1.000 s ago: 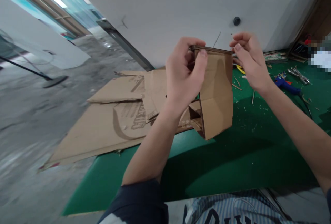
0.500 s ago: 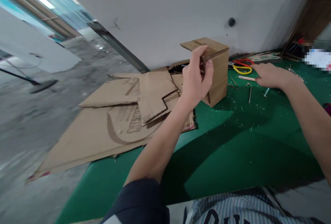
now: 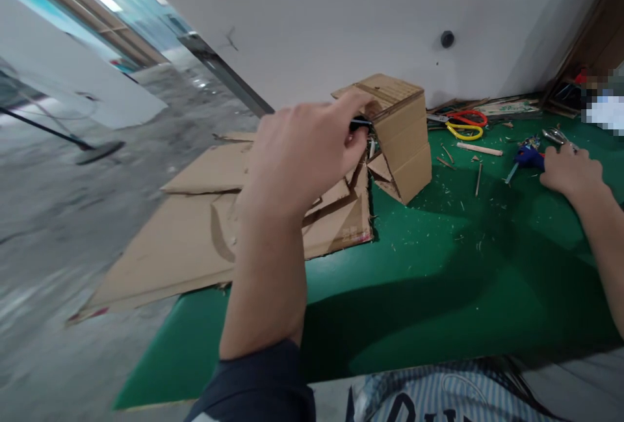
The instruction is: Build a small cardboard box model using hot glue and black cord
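My left hand is at the near left side of a small upright cardboard box. Its thumb and fingers close on a small black object at the box's open side; most of this object is hidden. To the far right, my right hand lies low on the table, fingers curled at the end of a blue-handled tool with a thin pale shaft. A shiny metal piece lies just behind that hand. Scissors with red and yellow handles rest between box and tool.
Flat cardboard sheets overhang the left edge of the green table. A wooden stick, thin slivers and scraps lie right of the box. The white wall stands behind. A wooden shelf is at the right.
My right hand has moved right, away from the scissors and stick, uncovering the blue-handled tool. My left hand has come lower and left, turning palm-down beside the box.
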`<state>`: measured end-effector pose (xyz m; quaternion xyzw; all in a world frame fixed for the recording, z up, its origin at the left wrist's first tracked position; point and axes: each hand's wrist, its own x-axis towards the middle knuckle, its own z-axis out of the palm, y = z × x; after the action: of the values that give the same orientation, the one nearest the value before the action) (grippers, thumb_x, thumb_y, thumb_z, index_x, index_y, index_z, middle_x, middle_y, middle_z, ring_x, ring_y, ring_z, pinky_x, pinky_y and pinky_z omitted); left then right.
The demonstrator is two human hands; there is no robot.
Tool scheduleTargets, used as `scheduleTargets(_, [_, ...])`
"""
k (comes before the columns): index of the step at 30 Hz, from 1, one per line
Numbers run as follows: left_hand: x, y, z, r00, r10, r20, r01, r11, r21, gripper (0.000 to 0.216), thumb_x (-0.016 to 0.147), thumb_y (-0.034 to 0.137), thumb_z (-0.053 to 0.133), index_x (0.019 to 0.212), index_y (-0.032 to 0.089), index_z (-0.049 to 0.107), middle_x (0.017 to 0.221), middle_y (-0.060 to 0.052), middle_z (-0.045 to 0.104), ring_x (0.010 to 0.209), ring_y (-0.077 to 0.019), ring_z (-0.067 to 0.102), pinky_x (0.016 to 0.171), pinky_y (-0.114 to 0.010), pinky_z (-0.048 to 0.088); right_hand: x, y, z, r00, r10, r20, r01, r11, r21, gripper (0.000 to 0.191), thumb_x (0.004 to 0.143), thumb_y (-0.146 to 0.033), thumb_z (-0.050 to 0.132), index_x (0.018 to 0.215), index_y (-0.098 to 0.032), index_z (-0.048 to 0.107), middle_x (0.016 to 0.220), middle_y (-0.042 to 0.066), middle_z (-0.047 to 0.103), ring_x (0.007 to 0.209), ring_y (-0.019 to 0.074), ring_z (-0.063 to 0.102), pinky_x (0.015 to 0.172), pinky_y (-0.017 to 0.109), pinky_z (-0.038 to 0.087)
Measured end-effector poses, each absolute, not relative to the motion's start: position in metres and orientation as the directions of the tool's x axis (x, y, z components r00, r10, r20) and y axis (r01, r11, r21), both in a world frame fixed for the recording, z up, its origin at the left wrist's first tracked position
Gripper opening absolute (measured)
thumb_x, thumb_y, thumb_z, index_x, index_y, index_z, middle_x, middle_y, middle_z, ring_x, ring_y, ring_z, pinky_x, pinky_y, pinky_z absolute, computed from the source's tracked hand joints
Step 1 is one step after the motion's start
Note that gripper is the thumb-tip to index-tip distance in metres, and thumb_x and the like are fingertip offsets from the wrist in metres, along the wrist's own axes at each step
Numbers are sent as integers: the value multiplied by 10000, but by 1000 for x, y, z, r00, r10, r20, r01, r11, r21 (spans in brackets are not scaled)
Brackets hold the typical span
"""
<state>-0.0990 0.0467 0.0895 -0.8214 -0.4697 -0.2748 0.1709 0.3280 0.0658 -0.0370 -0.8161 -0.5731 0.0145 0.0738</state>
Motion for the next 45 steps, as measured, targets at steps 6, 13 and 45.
scheduleTargets(6, [-115, 90, 79, 473, 555, 684, 747, -664, 23, 526, 795, 311, 808, 1303, 383, 693, 1359, -98, 606, 1315, -365, 526, 1167, -573, 443, 333, 67, -47, 326, 915, 239, 932, -268, -246, 594, 703, -167, 760, 770, -288, 182, 1079, 290, 632, 1231, 495, 570, 847, 636, 443])
scheduleTargets(13, [-131, 143, 59, 503, 582, 639, 621, -758, 202, 500, 901, 502, 721, 1379, 369, 662, 1489, -71, 631, 1415, -323, 565, 1176, -561, 519, 317, 60, -23, 313, 842, 440, 941, -211, -266, 241, 754, -280, 726, 956, -269, 594, 1155, 276, 699, 1250, 459, 614, 874, 567, 461])
scheduleTargets(45, [-71, 104, 63, 240, 569, 787, 638, -703, 313, 123, 950, 431, 660, 1014, 362, 739, 1021, -44, 774, 885, -243, 709, 682, -360, 586, 168, 92, -20, 243, 837, 490, 281, 423, -862, 474, 1059, -647, 394, 1408, -335, 462, 1194, 113, 750, 1058, 291, 775, 624, 398, 620])
